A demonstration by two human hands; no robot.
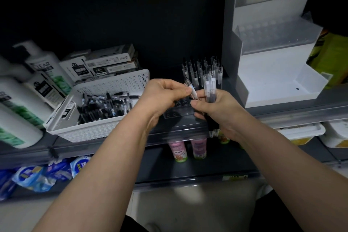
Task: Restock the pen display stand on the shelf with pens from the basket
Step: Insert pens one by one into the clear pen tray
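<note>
A clear pen display stand (178,112) sits on the dark shelf, with several black pens (197,69) upright in its back rows. Its front holes show empty between my hands. My right hand (216,113) grips a bundle of clear-barrelled black pens (210,90), held upright in front of the stand. My left hand (163,94) pinches one pen (192,90) at the bundle's left side. A white perforated basket (105,128) with several loose black pens (105,105) stands left of the stand.
A large white tiered display rack (273,66) stands to the right. Shampoo bottles (33,88) and pen boxes (105,62) crowd the left and back. Pink bottles (188,149) and blue packets (41,175) sit on the lower shelf.
</note>
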